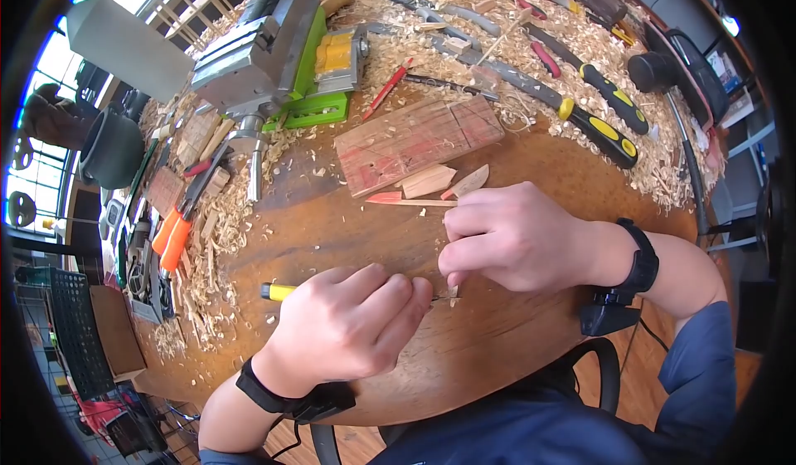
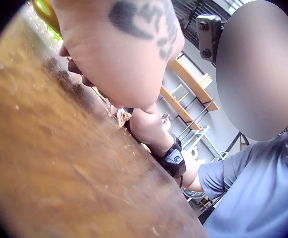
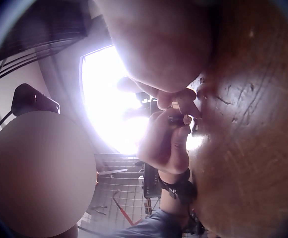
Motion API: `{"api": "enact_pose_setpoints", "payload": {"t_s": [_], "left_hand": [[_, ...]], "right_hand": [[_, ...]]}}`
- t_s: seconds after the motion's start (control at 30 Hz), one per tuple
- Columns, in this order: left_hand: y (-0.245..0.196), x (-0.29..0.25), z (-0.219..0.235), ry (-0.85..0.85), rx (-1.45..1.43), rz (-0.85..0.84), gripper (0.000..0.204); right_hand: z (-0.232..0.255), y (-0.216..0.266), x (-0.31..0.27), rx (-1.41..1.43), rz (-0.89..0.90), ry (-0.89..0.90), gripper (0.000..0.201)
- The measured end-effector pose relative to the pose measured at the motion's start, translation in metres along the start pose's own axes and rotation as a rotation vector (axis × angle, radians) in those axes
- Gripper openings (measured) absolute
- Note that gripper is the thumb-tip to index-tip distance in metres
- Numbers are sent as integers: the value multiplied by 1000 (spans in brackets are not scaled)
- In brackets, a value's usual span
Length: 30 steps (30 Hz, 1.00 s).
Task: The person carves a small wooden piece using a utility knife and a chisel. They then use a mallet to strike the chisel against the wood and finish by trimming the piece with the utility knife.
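My left hand is curled round a yellow-handled tool; its black end sticks out on the left, and the rest is mostly hidden in the fist. Just right of it, my right hand has thumb and fingers pinched together close over the tabletop. A small pale piece of wood shows at those fingertips in the right wrist view, mostly covered by them. By the knuckles of the left hand, a pale wood chip shows between the two hands. Beyond the right hand lie cut wood pieces and a thin red-tipped stick.
A reddish wooden board lies behind the cut pieces. A metal vise on a green base stands at the back left. Saws with black-yellow handles, a red pencil and orange-handled pliers lie among wood shavings.
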<state>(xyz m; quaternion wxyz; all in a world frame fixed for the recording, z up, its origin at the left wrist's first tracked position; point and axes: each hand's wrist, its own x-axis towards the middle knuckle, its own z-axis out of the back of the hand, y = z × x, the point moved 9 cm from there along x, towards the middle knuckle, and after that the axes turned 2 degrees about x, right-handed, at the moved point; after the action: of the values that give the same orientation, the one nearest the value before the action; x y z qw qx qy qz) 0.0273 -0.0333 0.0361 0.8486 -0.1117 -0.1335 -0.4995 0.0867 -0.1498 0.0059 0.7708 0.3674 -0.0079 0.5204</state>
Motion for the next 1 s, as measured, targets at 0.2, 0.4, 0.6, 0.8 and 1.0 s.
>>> {"api": "enact_pose_setpoints", "payload": {"t_s": [0.2,0.4,0.6,0.8,1.0], "left_hand": [[0,-1,-1,-24,8,-26,32],[-2,-1,-2,-65,15,-47,24],[-4,-3,-2,-93,41,-50,23],[-7,-7,1,-128,82,-85,22],[-17,-9,7,-121,55,-135,21]], "right_hand": [[-1,-2,1,-14,4,4,6],[1,-1,4,-13,16,13,9],[-2,-3,4,-2,28,30,15],[1,-3,3,9,22,23,13],[4,-4,2,6,27,-1,14]]}}
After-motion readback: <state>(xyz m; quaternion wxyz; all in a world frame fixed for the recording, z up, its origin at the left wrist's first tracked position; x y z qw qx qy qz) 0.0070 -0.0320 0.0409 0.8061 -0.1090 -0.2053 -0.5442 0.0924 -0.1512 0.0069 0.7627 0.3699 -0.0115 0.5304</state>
